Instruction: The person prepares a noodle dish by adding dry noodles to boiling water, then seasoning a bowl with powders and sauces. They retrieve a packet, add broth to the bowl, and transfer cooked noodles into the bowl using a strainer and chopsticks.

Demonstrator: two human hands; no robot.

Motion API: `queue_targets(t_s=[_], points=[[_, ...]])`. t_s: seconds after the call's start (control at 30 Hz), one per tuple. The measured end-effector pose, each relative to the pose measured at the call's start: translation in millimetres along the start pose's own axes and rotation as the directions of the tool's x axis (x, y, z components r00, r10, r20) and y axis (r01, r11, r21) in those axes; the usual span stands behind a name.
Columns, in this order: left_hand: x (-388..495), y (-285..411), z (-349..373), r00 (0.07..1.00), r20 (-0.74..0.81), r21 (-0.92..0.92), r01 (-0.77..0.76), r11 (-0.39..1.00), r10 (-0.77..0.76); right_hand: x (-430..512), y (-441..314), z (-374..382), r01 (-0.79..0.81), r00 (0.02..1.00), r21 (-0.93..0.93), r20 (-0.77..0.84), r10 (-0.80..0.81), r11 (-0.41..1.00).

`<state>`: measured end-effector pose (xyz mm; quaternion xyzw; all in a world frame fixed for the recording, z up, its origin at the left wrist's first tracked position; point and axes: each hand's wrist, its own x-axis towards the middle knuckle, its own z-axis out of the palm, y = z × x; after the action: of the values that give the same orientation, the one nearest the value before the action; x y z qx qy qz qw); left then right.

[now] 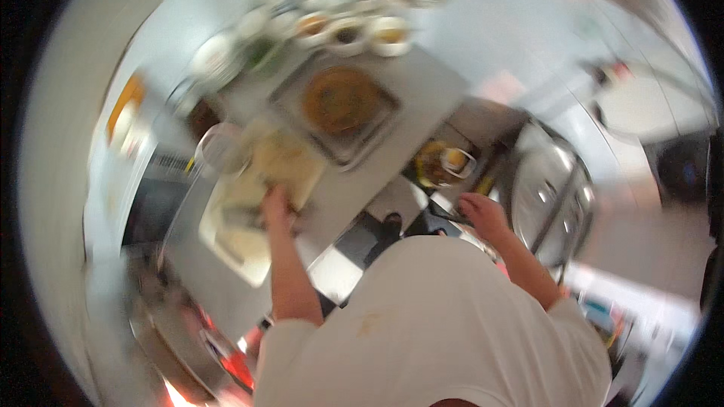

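My left hand (pixel 277 206) is over the right side of a pale cutting board (pixel 257 268). A grey, blade-like shape (pixel 243 217) lies beside and partly under that hand; blur hides whether my fingers hold it. Yellowish food (pixel 283 152), too smeared to name, covers the board's far part. Further back, a square metal tray (pixel 362 158) carries a round orange-brown food mass (pixel 342 100). On the other side, my right hand (pixel 483 216) is curled around a thin dark handle (pixel 447 215) above the floor gap. What the handle belongs to is unclear.
Several white bowls (pixel 389 37) with contents line the back of the steel worktop (pixel 362 192). A clear round container (pixel 223 150) stands by the board. At right are a large shiny metal vessel (pixel 543 192) and a low container with food (pixel 438 167). The floor (pixel 339 274) is checkered.
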<state>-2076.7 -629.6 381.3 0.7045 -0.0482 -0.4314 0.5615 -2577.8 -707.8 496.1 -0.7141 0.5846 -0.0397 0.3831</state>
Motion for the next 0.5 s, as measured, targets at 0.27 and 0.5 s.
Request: queue_targets(t_s=[0.27, 0.5], points=[[1.1, 36.5, -48.3, 0.98, -0.165, -0.173, 0.083, 0.981, -0.112, 49.3, 36.0, 2.2, -0.167, 0.935, -0.082, -0.33, 0.132, 0.982], [-70.4, 63.4, -56.4, 0.945, -0.326, -0.141, -0.08, 0.987, 0.03, 92.8, 179.2, -73.3, -0.41, 0.79, -0.258, -0.581, 0.198, 0.875]])
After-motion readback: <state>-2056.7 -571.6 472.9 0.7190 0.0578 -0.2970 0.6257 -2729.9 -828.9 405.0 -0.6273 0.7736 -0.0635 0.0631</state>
